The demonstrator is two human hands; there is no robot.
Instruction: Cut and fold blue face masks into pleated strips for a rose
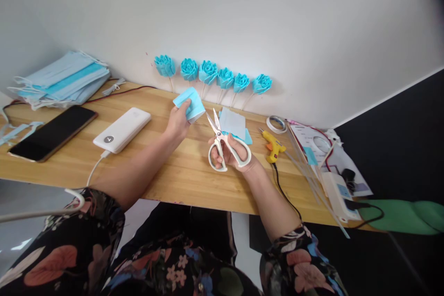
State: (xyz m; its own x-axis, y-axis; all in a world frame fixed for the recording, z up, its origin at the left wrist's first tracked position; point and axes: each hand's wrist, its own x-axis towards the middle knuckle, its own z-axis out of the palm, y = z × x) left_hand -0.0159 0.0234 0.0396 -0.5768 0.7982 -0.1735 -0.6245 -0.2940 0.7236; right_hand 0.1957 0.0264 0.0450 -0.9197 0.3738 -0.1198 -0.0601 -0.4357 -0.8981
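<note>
My left hand (179, 119) grips a folded piece of light blue face-mask fabric (194, 105), thumb on top, raised above the wooden table. In my right hand (231, 150) is a pair of white-handled scissors (219, 135); fingers and thumb are in the loops and the blades stand slightly apart, tips close to the fabric's right edge but not visibly cutting it. Behind the scissors, a small stack of white and blue fabric pieces (234, 122) lies on the table. Several blue fabric roses (208, 72) on thin sticks lean along the wall.
A yellow glue gun (274, 146), a roll of white tape (276, 124), clear glue sticks (312, 180) and a power strip (338, 194) lie right. Left are a pile of face masks (65, 78), a black phone (53, 132) and a white power bank (122, 129) with its cable.
</note>
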